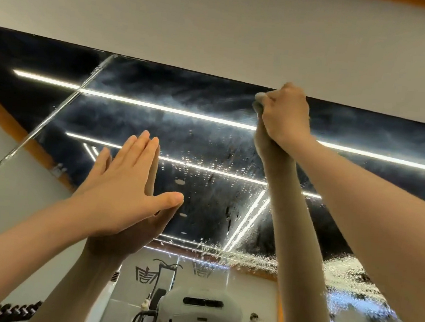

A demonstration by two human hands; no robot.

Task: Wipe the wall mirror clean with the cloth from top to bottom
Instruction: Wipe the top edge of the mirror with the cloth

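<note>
The wall mirror (195, 138) fills the middle of the view, streaked with haze and dotted with water drops. High at its top edge, my right hand (285, 114) is closed around a small pale cloth (259, 100), pressing it on the glass; only a bit of cloth shows past my fingers. My left hand (124, 191) lies flat on the mirror lower left, fingers together and thumb spread, holding nothing. Both arms reflect in the glass.
A pale wall (220, 22) runs above the mirror's top edge. A vertical seam (53, 115) joins a second mirror panel on the left. Reflected: ceiling light strips, gym equipment, dumbbells, and a person standing far behind.
</note>
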